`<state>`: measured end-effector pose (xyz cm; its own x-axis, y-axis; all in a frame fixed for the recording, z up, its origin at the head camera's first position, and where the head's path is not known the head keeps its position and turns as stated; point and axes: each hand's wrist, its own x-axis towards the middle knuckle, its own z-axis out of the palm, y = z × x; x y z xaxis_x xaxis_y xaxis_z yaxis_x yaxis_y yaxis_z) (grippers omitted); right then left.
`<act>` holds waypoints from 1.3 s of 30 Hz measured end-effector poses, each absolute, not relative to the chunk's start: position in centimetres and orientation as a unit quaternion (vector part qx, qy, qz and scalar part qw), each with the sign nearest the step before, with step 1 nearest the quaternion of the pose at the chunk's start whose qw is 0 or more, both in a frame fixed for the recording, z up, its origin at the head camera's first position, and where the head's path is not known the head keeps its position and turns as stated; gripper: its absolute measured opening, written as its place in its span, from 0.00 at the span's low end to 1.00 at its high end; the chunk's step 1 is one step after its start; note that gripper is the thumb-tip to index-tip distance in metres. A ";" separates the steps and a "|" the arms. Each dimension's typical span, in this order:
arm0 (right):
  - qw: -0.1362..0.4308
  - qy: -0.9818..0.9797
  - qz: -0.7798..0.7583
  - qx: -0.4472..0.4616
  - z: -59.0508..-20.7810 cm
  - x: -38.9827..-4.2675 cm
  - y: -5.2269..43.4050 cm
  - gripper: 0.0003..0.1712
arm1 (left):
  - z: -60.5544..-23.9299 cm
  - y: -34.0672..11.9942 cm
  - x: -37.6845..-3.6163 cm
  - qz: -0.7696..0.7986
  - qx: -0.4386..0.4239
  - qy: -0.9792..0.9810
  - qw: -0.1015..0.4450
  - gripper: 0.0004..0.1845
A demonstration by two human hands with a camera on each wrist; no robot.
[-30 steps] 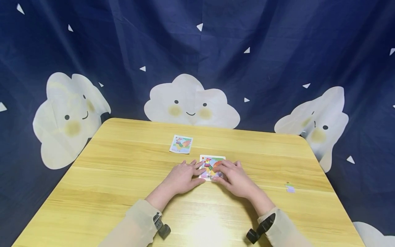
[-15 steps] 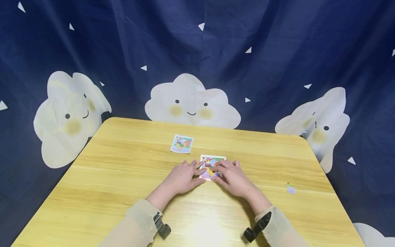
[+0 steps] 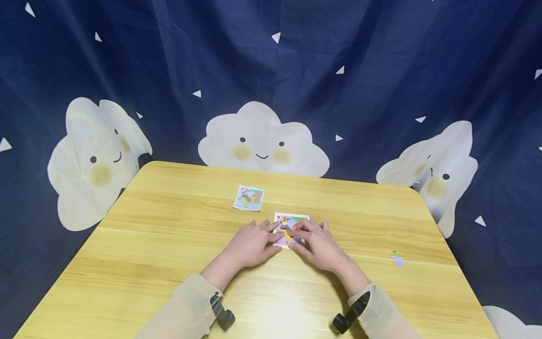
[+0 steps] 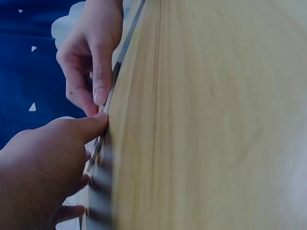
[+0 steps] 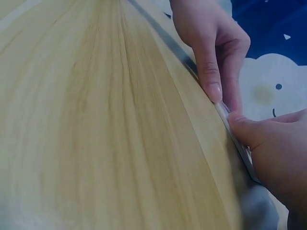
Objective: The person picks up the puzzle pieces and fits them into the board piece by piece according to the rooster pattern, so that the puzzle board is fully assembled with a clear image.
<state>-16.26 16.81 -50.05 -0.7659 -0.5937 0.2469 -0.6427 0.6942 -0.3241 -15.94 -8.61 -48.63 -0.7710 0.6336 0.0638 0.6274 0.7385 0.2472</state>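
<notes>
A small jigsaw puzzle (image 3: 284,220) with a colourful rooster picture in a white frame lies flat on the table in the head view. My left hand (image 3: 251,242) rests at its left side, fingers extended over the picture and thumb by the near corner. From the right, my right hand (image 3: 320,245) reaches over the lower right of the puzzle with bent fingers. Its thumb and index finger pinch a puzzle piece low over the picture, mostly hidden behind the fingertips. In the left wrist view the puzzle frame (image 4: 109,96) shows edge-on between both thumbs.
A paper picture (image 3: 249,198) of the same rooster lies behind the puzzle, to the left. Loose puzzle pieces (image 3: 397,259), green and lilac, lie on the right part of the wooden table (image 3: 169,202). Beyond the table hangs a dark blue curtain (image 3: 237,52) with cloud faces.
My right hand has shifted slightly left and nearer over the puzzle, its fingertips closer together. More yellow now shows in the picture's lower middle. The left hand has stayed in place.
</notes>
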 end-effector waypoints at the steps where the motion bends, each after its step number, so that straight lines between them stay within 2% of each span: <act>1: 0.061 -0.918 0.200 0.336 -50.0 -16.3 16.8 0.21 | -48.6 -8.5 -15.9 0.126 0.343 0.931 0.008 0.26; 8: 0.055 -0.915 0.215 0.337 -49.6 -16.3 16.7 0.22 | -48.8 -8.0 -15.7 0.139 0.351 0.926 0.011 0.25; 18: 0.065 -0.910 0.241 0.332 -49.3 -16.0 17.5 0.13 | -49.1 -7.8 -16.0 0.151 0.341 0.928 0.022 0.24; 26: 0.048 -0.917 0.243 0.312 -49.2 -16.0 17.8 0.17 | -49.0 -7.6 -15.9 0.162 0.334 0.928 0.030 0.23; 39: 0.039 -0.915 0.285 0.283 -49.8 -15.7 17.9 0.15 | -48.8 -7.1 -15.8 0.149 0.326 0.933 0.031 0.23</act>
